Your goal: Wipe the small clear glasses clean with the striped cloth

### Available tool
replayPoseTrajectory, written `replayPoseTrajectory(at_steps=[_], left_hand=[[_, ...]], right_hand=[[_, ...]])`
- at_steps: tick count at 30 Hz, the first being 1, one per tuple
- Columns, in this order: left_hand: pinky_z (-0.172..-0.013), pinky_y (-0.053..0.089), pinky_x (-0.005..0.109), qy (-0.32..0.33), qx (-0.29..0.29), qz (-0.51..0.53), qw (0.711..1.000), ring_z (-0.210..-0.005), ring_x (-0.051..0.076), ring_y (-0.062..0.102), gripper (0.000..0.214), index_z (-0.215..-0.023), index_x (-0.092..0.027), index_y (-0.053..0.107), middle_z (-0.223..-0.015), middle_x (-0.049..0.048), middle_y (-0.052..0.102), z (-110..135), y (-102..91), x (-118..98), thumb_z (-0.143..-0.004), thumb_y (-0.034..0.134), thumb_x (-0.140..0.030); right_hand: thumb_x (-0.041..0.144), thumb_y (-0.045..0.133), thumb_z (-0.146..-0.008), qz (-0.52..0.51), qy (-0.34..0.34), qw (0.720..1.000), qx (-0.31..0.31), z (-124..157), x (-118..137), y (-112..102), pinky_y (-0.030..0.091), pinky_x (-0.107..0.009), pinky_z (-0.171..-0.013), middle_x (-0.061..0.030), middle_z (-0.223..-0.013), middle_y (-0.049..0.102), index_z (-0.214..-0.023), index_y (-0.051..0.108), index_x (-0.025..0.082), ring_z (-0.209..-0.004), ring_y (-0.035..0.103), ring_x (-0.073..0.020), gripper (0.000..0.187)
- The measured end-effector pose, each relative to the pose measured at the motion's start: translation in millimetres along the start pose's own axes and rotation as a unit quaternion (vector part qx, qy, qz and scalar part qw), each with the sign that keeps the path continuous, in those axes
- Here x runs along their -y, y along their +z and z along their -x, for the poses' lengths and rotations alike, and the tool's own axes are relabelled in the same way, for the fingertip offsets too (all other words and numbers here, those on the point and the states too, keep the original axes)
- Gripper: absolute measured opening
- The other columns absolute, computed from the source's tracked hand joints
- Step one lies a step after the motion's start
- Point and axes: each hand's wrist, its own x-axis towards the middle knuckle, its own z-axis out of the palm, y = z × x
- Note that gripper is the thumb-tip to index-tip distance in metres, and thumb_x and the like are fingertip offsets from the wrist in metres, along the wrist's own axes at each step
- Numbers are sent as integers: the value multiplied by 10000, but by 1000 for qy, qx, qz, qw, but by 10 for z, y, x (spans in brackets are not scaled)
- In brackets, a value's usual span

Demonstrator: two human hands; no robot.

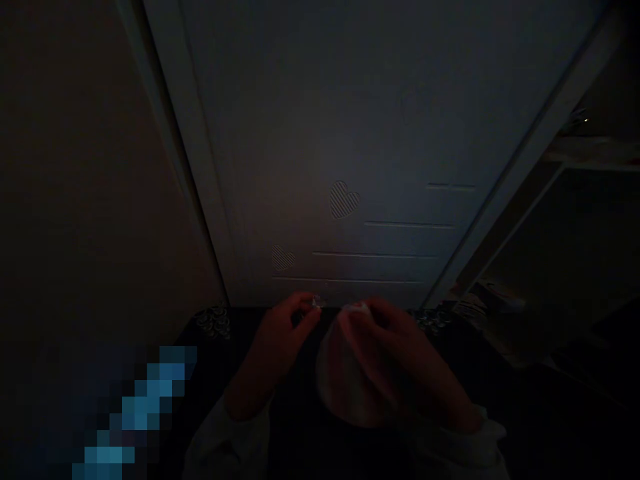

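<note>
The scene is very dark. My left hand [280, 347] is raised over a dark surface and pinches a small shiny piece [317, 303] between its fingertips. My right hand [395, 360] is close beside it and holds a pale cloth or tissue [345, 373] that hangs down below the fingers. The two hands nearly meet at their fingertips. What the small piece is cannot be made out.
A pale door [350, 167] with two striped heart stickers [343, 200] stands right behind the hands. Small heaps of shiny pieces lie at the dark surface's far left [214, 321] and far right [435, 320]. A shelf unit [575, 220] stands at the right.
</note>
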Motion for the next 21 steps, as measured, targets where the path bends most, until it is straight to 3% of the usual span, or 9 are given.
replayPoseTrajectory(at_steps=[4, 7, 15, 21], left_hand=[[-841, 540, 364, -1, 11, 42, 999, -908, 214, 711, 212, -977, -182, 675, -959, 65, 771, -75, 54, 130, -825, 590, -302], [-881, 532, 377, -1, 22, 65, 998, -962, 219, 703, 224, -996, -173, 672, -1022, 85, 763, -105, 86, 209, -834, 584, -300], [-857, 538, 374, -13, 68, 78, 995, -920, 211, 697, 164, -964, -171, 682, -979, 72, 755, -190, 237, 376, -828, 616, -237], [-851, 548, 418, -20, 99, 53, 994, -907, 200, 686, 174, -1035, -141, 647, -972, 53, 716, -219, 516, 519, -892, 640, -239]], right_hand=[[282, 590, -869, 68, -27, 993, 88, -120, -120, 127, 455, -300, -693, -7, -793, 683, -820, 657, 191, -751, 617, -172, 123], [295, 619, -857, 63, -34, 992, 106, -185, -203, 190, 448, -309, -693, -16, -796, 698, -826, 674, 184, -736, 617, -169, 128], [387, 631, -824, -48, -25, 997, 46, -304, -336, 161, 508, -341, -810, -38, -939, 725, -1037, 651, 205, -876, 665, -181, 281], [413, 720, -709, -92, -1, 996, -17, -443, -505, 164, 494, -315, -755, -4, -785, 683, -839, 647, 191, -784, 637, -170, 267]])
